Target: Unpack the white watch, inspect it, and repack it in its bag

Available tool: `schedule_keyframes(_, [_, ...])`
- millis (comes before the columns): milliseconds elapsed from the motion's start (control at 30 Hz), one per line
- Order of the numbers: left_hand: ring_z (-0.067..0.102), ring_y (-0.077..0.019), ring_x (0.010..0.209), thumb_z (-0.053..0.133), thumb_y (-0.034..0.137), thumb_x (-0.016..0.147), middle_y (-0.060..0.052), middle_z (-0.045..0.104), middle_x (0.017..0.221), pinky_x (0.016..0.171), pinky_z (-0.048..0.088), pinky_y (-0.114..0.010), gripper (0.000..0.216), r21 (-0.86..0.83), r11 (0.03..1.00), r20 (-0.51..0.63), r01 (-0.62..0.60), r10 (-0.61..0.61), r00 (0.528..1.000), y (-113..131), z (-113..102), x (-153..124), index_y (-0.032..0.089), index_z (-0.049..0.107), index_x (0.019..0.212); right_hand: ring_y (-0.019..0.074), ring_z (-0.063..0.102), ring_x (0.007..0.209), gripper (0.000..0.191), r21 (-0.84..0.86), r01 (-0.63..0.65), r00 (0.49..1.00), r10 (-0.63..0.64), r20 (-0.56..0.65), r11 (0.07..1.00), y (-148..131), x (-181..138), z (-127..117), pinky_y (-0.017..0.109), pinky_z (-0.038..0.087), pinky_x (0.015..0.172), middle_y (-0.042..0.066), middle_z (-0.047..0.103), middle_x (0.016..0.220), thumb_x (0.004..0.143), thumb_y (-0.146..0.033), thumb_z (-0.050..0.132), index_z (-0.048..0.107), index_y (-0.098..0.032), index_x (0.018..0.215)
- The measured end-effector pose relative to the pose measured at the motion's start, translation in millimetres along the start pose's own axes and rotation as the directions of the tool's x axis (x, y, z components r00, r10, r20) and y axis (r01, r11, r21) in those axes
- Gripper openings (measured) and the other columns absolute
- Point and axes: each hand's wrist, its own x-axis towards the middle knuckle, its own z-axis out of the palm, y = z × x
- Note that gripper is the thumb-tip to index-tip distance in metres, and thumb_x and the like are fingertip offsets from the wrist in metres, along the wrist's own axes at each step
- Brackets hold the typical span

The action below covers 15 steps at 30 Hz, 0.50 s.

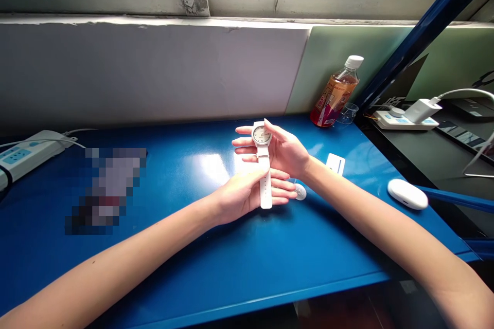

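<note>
A white wristwatch (262, 134) with a round pale dial is held up over the blue table, its strap hanging down toward me. My right hand (287, 150) supports the dial end, thumb against the edge of the case and fingers stretched behind it. Lower down, my left hand (243, 194) grips the white strap, the thumb on top and the fingers reaching out beneath. Below the hands, a small round whitish object (300, 192) lies on the table, partly hidden by my fingers. A white card-like piece (335, 163) rests beyond my right forearm.
On the blue table (216, 277), a bottle of reddish drink (335, 95) stands at the back right beside a small clear cup (348, 113). A white rounded case (407, 194) lies near the right edge. Power strips (31, 151) sit left and right. A blurred-out item (111, 185) lies left.
</note>
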Motion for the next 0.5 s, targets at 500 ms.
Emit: schedule_keyframes(500, [0.075, -0.0274, 0.094, 0.051, 0.035, 0.102, -0.023, 0.075, 0.106, 0.092, 0.055, -0.04, 0.039, -0.003, 0.999, 0.056, 0.038, -0.038, 0.998, -5.4, -6.2, -1.5, 0.003, 0.071, 0.108, 0.0231, 0.073, 0.1, 0.063, 0.027, -0.059, 0.997, 0.058, 0.058, 0.998, 3.4, 2.0, -4.9, 0.039, 0.057, 0.091, 0.016, 0.074, 0.116, 0.106, -0.044, 0.016, 0.067, -0.01, 0.117])
